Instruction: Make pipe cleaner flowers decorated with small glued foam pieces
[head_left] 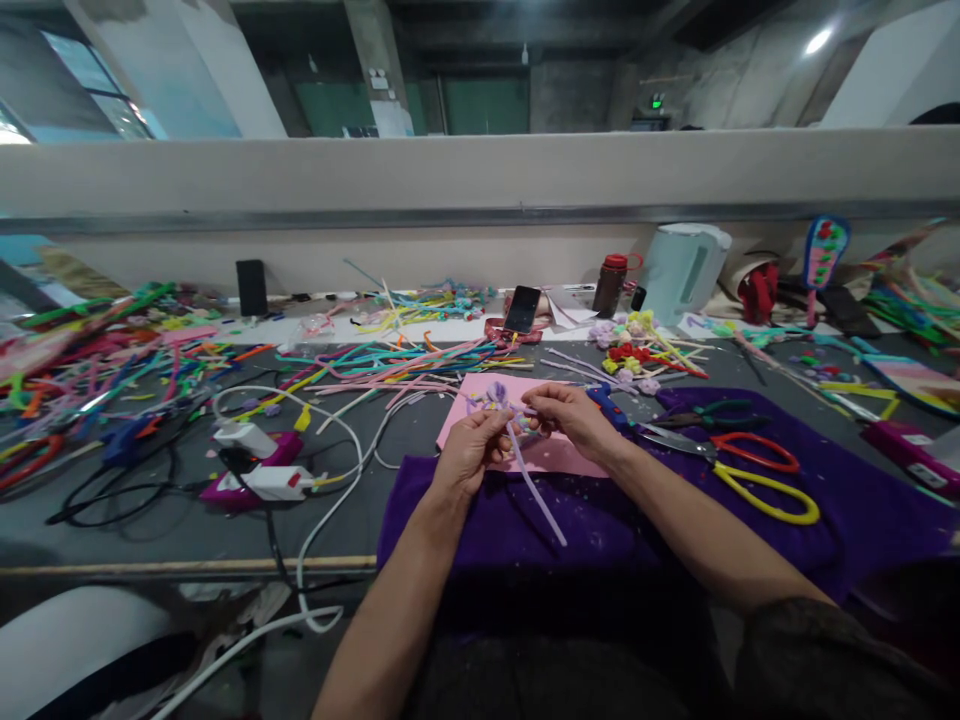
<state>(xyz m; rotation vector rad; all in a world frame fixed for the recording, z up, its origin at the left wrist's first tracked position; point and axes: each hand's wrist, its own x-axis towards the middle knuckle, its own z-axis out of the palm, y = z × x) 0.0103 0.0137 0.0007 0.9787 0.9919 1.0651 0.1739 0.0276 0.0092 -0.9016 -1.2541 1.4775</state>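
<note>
Over a pink sheet (555, 460), both hands come together at a lilac pipe cleaner (534, 485). My left hand (474, 445) pinches it, and its long free end slants down toward the purple cloth (442, 505). My right hand (574, 415) is closed too, fingertips pressed on a lilac strand just right of the left fingers. Right behind the fingers sits a small lilac and yellow pipe-cleaner piece (495, 395), partly covered by the hands. Whether it is joined to the strand I cannot tell.
Scissors (757, 465) with red and yellow handles, green-handled pliers (712, 415) and a blue glue gun (606, 405) lie to the right. Left are a power strip (255, 470) and white cables. Behind stand a phone (521, 310), a bottle (611, 285) and a kettle (684, 270).
</note>
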